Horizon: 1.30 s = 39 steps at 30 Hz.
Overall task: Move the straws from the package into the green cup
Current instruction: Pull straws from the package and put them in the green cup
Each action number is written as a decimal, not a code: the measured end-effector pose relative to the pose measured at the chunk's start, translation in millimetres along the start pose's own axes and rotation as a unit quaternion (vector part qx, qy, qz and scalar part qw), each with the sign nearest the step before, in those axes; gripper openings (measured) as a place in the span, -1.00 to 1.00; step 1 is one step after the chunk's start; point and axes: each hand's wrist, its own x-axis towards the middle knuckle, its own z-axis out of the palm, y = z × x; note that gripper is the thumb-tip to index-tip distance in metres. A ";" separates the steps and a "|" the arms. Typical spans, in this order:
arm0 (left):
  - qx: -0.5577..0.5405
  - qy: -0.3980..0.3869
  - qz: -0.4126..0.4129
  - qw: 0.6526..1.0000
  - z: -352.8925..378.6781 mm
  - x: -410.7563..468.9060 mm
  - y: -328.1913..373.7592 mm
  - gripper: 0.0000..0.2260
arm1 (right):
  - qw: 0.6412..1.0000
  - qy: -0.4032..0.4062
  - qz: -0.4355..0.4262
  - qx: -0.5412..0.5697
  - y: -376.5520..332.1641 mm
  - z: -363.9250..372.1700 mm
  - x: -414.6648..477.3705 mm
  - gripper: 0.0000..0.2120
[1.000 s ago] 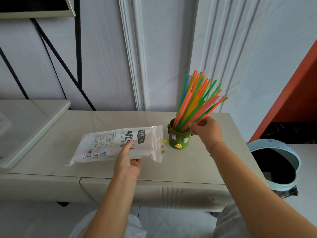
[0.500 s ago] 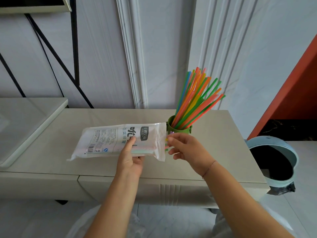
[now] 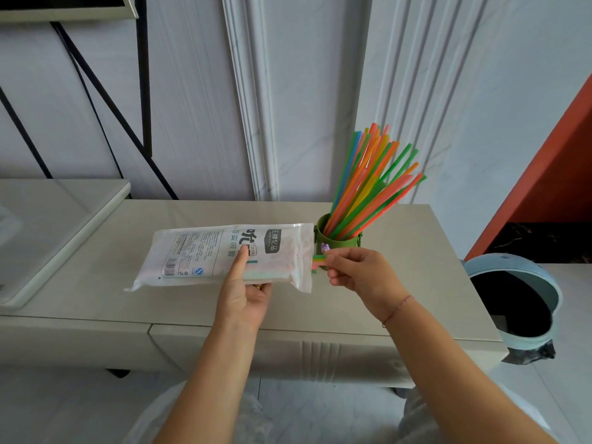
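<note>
A white straw package (image 3: 205, 254) is held level above the counter; my left hand (image 3: 245, 290) grips it from below with the thumb on top. Several straw ends (image 3: 318, 262) stick out of its open right end, and my right hand (image 3: 358, 272) pinches them there. Just behind stands the green cup (image 3: 339, 243), full of several colourful straws (image 3: 371, 184) that fan up and to the right.
The beige counter (image 3: 400, 283) runs left to right against a white panelled wall. A light blue bin (image 3: 515, 299) with a dark opening stands at the right. A raised white surface (image 3: 54, 225) lies at the left.
My right hand left the straws in the cup, came down to the package's open end and now pinches the protruding straw ends. The package has stayed in my left hand.
</note>
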 end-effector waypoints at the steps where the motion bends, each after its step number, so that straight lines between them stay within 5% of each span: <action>1: -0.005 0.004 0.000 1.000 -1.4 0.8 1.1 -0.73 | 1.000 0.005 -0.001 0.010 -1.4 -3.7 0.4 -0.92; 10: -0.001 0.021 -0.005 1.000 -2.8 2.5 -5.1 -0.77 | 1.000 -0.002 -0.012 0.027 3.2 -4.4 1.8 -0.76; 16: 0.004 0.043 -0.002 0.999 -4.0 1.1 -2.0 -0.77 | 0.998 0.010 -0.022 0.057 0.7 -6.6 2.6 -0.91; 26: 0.001 0.056 -0.010 0.998 -1.9 0.7 -2.9 -0.78 | 0.967 -0.008 -0.007 0.255 -7.6 -10.2 3.8 -0.91; 32: 0.012 0.052 -0.011 0.999 5.6 -2.8 -11.6 -0.77 | 0.977 -0.051 -0.024 0.204 2.6 10.0 4.1 -0.85; 39: 0.008 0.057 -0.004 0.998 -2.5 1.9 1.9 -0.75 | 0.997 0.015 -0.039 0.059 -4.4 -8.4 2.6 -0.86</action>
